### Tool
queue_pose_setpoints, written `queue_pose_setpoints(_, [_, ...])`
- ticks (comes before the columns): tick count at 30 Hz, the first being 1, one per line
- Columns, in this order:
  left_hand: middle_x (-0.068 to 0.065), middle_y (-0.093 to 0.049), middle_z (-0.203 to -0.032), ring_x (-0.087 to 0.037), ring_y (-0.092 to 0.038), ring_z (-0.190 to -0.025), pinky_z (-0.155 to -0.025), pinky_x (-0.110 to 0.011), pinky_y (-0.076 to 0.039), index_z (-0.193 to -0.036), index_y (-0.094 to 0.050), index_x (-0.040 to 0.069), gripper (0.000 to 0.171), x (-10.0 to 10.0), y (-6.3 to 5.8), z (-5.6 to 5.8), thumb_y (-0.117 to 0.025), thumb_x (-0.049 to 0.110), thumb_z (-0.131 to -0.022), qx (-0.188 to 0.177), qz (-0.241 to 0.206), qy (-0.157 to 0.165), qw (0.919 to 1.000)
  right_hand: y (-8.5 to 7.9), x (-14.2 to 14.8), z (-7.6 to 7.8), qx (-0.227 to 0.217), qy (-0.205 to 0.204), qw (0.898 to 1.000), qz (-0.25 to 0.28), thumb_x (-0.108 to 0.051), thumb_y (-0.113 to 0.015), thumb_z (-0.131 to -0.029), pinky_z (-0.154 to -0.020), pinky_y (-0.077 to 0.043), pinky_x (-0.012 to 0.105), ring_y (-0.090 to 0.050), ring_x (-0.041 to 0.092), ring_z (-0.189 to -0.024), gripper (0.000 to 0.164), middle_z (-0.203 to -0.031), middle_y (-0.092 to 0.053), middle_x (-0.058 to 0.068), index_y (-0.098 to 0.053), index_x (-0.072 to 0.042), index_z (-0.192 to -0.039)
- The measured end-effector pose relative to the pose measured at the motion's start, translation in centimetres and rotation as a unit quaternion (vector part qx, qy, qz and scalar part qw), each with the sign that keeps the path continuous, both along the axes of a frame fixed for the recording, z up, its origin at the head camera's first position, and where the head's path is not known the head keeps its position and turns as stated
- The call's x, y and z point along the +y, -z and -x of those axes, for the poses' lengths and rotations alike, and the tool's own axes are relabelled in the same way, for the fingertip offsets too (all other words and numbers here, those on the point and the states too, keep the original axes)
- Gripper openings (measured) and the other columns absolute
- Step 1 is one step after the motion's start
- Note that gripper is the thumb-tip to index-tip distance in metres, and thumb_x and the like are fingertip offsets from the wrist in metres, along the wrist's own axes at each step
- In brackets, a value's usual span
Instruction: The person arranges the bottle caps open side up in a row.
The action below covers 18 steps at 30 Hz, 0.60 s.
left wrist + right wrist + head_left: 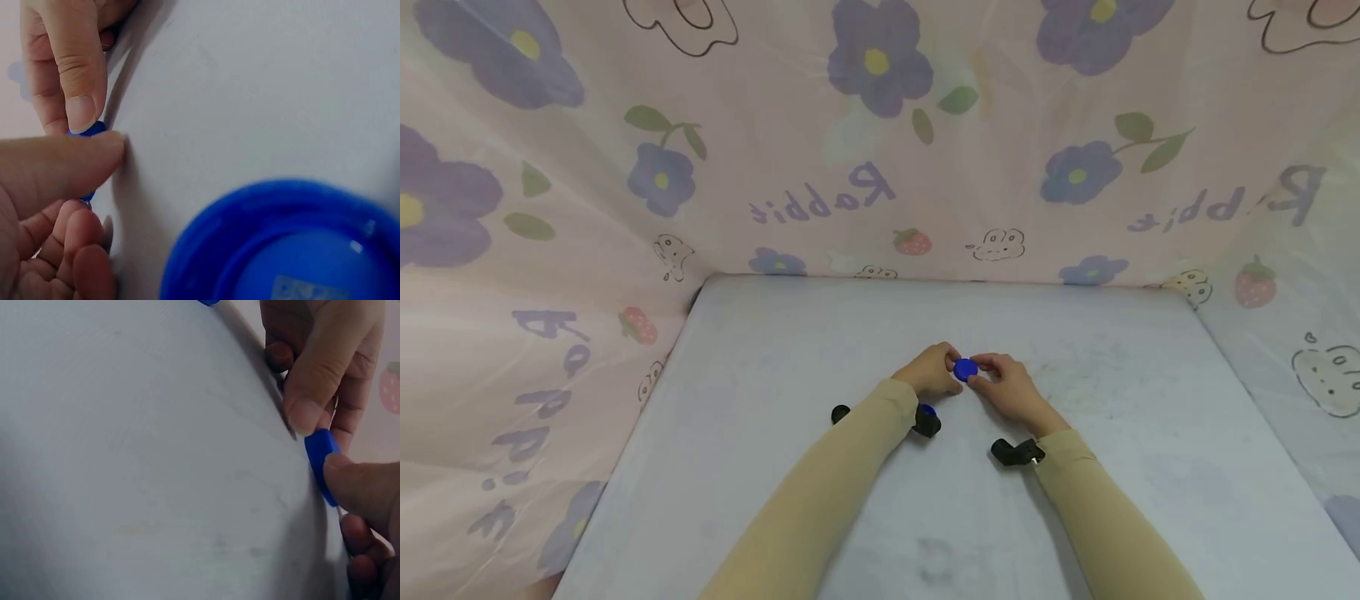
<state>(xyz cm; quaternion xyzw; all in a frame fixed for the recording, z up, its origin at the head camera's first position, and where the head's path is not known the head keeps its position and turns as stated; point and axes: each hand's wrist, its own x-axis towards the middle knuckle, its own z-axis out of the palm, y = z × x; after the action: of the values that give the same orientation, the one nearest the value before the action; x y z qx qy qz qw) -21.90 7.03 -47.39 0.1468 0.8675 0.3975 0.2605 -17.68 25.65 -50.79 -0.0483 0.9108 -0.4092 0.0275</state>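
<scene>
A small flat blue disc (966, 370), like a lid, is between the two hands over the white table. My right hand (1011, 390) pinches it from the right, its thumb (356, 484) lying on the disc in the right wrist view. From the left, my left hand (931, 371) holds its edge with thumb and fingertips. In the left wrist view the left thumb (81, 159) covers much of the disc. A round blue container (300, 190) with a raised rim stands near the left wrist, mostly hidden by the wrist camera in the head view.
The white tabletop (760, 358) has a printed curtain (820, 150) around its back and sides. Black wrist cameras (1017, 452) stick out from both sleeves. A black rounded piece (840, 412) shows beside the left sleeve (827, 475).
</scene>
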Motion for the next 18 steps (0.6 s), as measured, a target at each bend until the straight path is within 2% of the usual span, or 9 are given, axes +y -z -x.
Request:
queue_pose_setpoints(4, [-0.002,-0.058,-0.101,-0.015,-0.056,-0.091,-0.085,-0.031,-0.045,-0.121,-0.054,0.009,0.046,0.22,-0.27,-0.09,-0.078,0.009,-0.082,0.002,0.013,-0.009,0.9999,-0.27,-0.2,-0.12,0.004,0.001,1.0,-0.013,-0.025,-0.07,-0.09,-0.096,-0.034,0.055,-0.049,0.037,-0.114,0.04,-0.116,-0.058,0.018,-0.061,-0.006,-0.124])
queue_pose_setpoints(11, [-0.002,-0.057,-0.097,-0.014,-0.055,-0.087,-0.081,-0.027,-0.045,-0.12,-0.055,0.006,0.043,0.16,-0.31,-0.03,-0.077,0.008,-0.082,0.014,0.023,0.001,0.9996,-0.32,-0.27,-0.2,0.008,-0.009,1.0,-0.023,-0.024,-0.07,-0.09,-0.096,-0.033,0.056,-0.048,0.039,-0.117,0.038,-0.118,-0.059,0.018,-0.063,-0.006,-0.122])
queue_pose_setpoints(18, [-0.002,-0.057,-0.095,-0.014,-0.055,-0.086,-0.079,-0.026,-0.045,-0.118,-0.059,0.007,0.038,-0.13,-0.22,0.1,-0.076,0.01,-0.084,0.007,-0.001,-0.007,0.9999,-0.35,-0.17,-0.2,0.008,-0.008,1.0,-0.015,-0.024,-0.07,-0.091,-0.099,-0.03,0.056,-0.046,0.038,-0.119,0.036,-0.118,-0.059,0.018,-0.064,-0.005,-0.121])
